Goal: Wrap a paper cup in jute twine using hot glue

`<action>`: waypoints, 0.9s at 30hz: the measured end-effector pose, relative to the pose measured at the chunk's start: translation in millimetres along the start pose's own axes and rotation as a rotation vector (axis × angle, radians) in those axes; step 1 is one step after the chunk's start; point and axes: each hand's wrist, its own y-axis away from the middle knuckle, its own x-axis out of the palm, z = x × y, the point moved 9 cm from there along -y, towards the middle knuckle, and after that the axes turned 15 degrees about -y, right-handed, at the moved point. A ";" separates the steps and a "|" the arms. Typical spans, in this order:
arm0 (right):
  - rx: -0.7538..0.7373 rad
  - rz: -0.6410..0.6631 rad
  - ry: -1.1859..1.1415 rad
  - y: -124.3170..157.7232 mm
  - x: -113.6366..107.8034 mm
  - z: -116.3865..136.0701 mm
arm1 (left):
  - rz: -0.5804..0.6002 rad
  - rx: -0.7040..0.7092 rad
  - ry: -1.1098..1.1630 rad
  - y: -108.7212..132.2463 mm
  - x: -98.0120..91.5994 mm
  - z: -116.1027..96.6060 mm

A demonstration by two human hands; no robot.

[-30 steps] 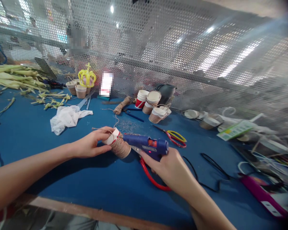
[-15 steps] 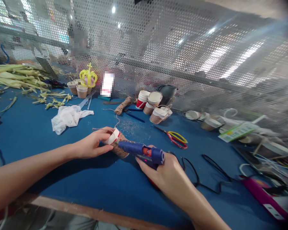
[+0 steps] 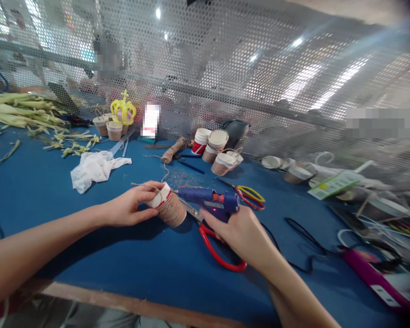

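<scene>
My left hand (image 3: pixel 140 204) grips a small paper cup (image 3: pixel 171 210) by its white rim end; the cup lies tilted, and brown twine is wound round its body. In my right hand (image 3: pixel 237 230) is a blue hot glue gun (image 3: pixel 208 200), its nozzle close to the cup's rim; whether it touches, I cannot tell. A small red light glows on the gun. Below the gun lie red-handled scissors (image 3: pixel 222 259), partly hidden by my right hand. From the cup, a strand of twine runs back toward a twine bundle (image 3: pixel 174 150).
Wrapped cups (image 3: pixel 222 164) stand at the back, near blue-handled pliers (image 3: pixel 191 166). Yellow-and-red-handled scissors (image 3: pixel 251 196) lie right of centre. A crumpled white cloth (image 3: pixel 94 171) is at left. Black cord runs toward a purple power strip (image 3: pixel 376 278). A perforated metal screen (image 3: pixel 191 82) borders the back.
The glue gun has shifted right and up off the cup's side, so its nozzle is now near the rim. More of the cup and the red-handled scissors show. My left hand keeps its hold.
</scene>
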 end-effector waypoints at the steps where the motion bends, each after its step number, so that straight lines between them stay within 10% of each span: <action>1: -0.005 0.005 -0.013 -0.5 0.5 -0.3 | 0.000 0.001 -0.002 0.0 -0.1 -0.3; 27: -0.079 0.004 0.080 16.7 11.0 8.2 | -0.007 -0.058 0.024 -0.5 0.1 2.6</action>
